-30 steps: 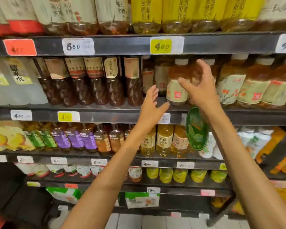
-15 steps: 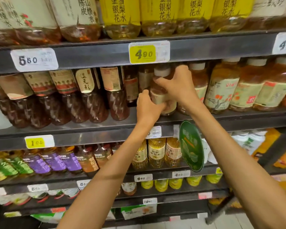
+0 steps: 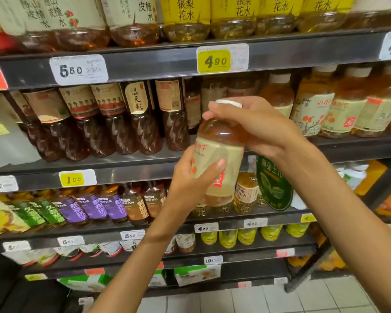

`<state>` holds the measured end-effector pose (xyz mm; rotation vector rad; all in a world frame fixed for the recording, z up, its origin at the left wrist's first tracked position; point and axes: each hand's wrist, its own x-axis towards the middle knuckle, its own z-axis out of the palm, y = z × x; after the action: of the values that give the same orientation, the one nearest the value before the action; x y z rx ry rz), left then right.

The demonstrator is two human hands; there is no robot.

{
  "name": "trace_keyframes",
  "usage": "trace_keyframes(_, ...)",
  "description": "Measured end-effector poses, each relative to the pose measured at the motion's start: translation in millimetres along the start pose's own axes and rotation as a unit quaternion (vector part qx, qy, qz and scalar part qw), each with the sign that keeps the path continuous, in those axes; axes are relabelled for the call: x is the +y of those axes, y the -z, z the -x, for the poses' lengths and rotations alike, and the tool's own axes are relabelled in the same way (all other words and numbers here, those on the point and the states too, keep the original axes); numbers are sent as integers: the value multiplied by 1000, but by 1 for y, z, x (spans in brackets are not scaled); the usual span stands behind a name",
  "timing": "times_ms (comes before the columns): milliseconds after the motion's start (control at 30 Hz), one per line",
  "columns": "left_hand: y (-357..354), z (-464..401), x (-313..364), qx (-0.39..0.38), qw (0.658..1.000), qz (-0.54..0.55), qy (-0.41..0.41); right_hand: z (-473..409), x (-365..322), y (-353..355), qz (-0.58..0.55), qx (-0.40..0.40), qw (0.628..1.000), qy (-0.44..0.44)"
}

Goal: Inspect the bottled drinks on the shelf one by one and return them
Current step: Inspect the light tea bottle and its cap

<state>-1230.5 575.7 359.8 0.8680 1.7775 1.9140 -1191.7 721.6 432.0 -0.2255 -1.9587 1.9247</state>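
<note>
Head view — left hand (image 3: 187, 181) curls round the bottle (image 3: 219, 159) body, right hand (image 3: 253, 125) grips its neck

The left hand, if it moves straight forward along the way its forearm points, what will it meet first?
The left hand already grips the amber drink bottle, so that comes first. Beyond it, probably the gap in the row of bottles on the middle shelf, though depth is unclear.

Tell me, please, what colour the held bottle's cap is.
White, on the bottle, seen in the head view.
</note>
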Motion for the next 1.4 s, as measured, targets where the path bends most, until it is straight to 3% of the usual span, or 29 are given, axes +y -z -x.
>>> trace_keyframes(133,17,22,-2,-96,987,118,53,21,5,-10,-64,-38,997,-29)
trace_keyframes(267,20,38,-8,-185,949,234,100,34,16,-29,-223,-84,967,-87)
trace_keyframes(333,23,39,-11,-180,955,210,110,38,21,-33,-242,-57,967,-60)
trace_keyframes(433,23,43,-14,-159,969,136,130,49,22,-28,-145,18,989,-14)
trace_keyframes(567,1,63,-20,-141,985,87,46,60,18,-29,-41,77,996,-14)
trace_keyframes(667,-5,70,-17,-133,968,204,59,66,11,-20,-31,31,999,-8)
trace_keyframes(767,-9,72,-5,-182,921,317,132,73,9,-11,-161,-39,986,-14)
trace_keyframes(900,-20,80,-10,-237,907,304,172,78,20,-17,-333,-143,932,-13)
trace_keyframes(967,-19,84,-17,-214,918,287,174,78,23,-17,-328,-136,935,-16)
trace_keyframes(1100,-8,89,-20,-134,946,259,139,76,26,-18,-167,-37,985,-16)
trace_keyframes(1200,-12,93,-18,-98,959,237,117,75,29,-25,-116,10,993,-29)
trace_keyframes(1333,-16,95,-12,-92,946,275,147,75,27,-22,-118,5,991,-56)
trace_keyframes(1400,-16,95,-12,-127,917,331,183,76,25,-20,-200,-43,976,-78)
